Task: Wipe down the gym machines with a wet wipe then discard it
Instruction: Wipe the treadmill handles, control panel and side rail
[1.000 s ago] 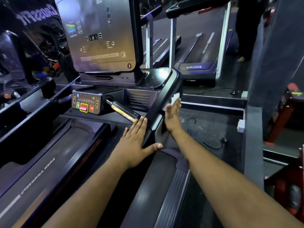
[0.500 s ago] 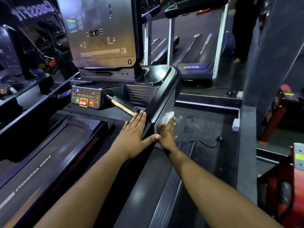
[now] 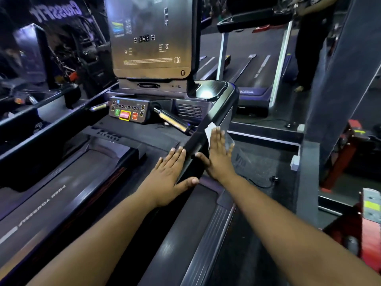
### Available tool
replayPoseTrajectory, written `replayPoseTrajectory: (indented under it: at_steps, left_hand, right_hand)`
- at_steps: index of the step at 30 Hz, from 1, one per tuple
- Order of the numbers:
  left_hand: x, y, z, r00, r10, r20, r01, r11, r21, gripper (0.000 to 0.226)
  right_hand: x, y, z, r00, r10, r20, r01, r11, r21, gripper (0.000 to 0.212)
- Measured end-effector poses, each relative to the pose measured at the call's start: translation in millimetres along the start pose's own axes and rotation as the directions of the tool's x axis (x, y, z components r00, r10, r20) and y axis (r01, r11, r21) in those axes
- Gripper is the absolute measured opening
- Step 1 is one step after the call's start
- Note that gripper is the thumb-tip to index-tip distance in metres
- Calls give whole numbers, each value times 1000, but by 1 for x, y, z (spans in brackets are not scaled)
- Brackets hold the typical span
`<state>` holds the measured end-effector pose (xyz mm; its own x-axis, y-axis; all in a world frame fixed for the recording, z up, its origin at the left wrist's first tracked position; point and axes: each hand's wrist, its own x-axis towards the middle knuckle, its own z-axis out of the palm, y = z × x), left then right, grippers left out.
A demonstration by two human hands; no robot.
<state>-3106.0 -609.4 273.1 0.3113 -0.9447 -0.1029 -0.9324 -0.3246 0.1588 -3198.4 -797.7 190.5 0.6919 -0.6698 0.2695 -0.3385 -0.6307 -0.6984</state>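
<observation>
I stand on a black treadmill whose right side handrail [image 3: 216, 112] slopes down toward me. My left hand [image 3: 172, 173] lies flat on the rail's inner face, fingers straight, thumb hooked over its lower end. My right hand [image 3: 219, 153] presses a white wet wipe [image 3: 209, 131] flat against the rail's outer side panel; only the wipe's upper corner shows past my fingertips. The console screen [image 3: 151, 36] and the button panel [image 3: 127, 110] stand ahead, with the running belt [image 3: 51, 197] at lower left.
A silver grip bar [image 3: 174, 121] juts out beside the button panel. Other treadmills [image 3: 253, 77] stand further back, and a person in dark clothes [image 3: 311, 42] stands at upper right. A grey pillar [image 3: 338, 96], red equipment [image 3: 350, 153] and a floor cable [image 3: 263, 183] are on the right.
My right hand slid the wipe down the outer panel, then back up it to about halfway. My left hand stayed on the rail.
</observation>
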Motion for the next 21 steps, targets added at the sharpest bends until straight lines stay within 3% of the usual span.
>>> replayPoseTrajectory:
  at_steps: [3,8,10,12,15,18,21]
  left_hand:
    - [-27,-6,3,1000,-6,-6,6,1000,-12,127]
    - [-74,-19,11,1000,-9,0,9,997,-77,127]
    - [-93,-24,12,1000,-17,2,17,997,-72,128]
    - [-112,-26,12,1000,-20,11,21,997,-72,128]
    - [-136,-29,13,1000,-18,8,18,998,-62,126]
    - [-157,-31,16,1000,-21,-11,20,997,-68,131]
    - [-176,-34,18,1000,-19,-25,17,996,-89,134]
  right_hand:
    - [-14,-36,3,983,-165,76,168,985,-31,124]
    - [-58,-65,7,877,-392,277,445,881,-162,124]
    - [-48,-59,-9,893,-327,308,405,883,-238,129]
    - [-36,-56,-21,948,-177,264,257,916,-309,132]
    - [-46,-78,-12,968,-70,241,147,937,-318,134]
    - [-89,-108,14,935,-165,315,248,937,-245,137]
    - [-145,-124,36,866,-360,349,433,887,-161,126]
